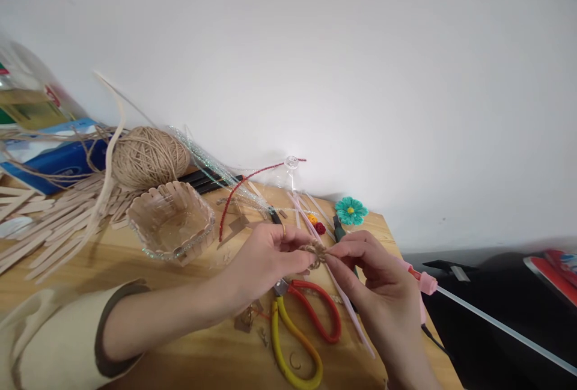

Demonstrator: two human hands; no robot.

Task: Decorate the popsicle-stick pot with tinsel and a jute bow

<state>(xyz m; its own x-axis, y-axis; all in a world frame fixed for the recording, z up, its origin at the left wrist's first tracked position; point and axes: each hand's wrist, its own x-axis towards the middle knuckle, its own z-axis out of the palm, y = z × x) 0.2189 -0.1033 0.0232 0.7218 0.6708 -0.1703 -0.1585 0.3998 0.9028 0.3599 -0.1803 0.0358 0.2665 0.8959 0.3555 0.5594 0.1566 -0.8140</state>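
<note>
A small looped piece of brown twine [318, 253], like a knot or bow, is pinched between both hands above the table. My left hand [265, 261], with a ring on one finger, grips its left side between thumb and fingers. On the other side, my right hand [376, 279] pinches the twine with thumb and forefinger. Just below lie scissors [331, 324] with one red and one yellow handle, their blades partly hidden under my left hand. Pale pink strips [347, 300] run beneath my right hand.
Left of my hands stands a wooden-stick bowl [169, 228] with a glittery rim. Behind it are a twine ball [151, 155] and many loose sticks [58, 234]. A teal flower [351, 211] lies near the back edge. A pink glue gun [427, 283] with a glue stick is at right.
</note>
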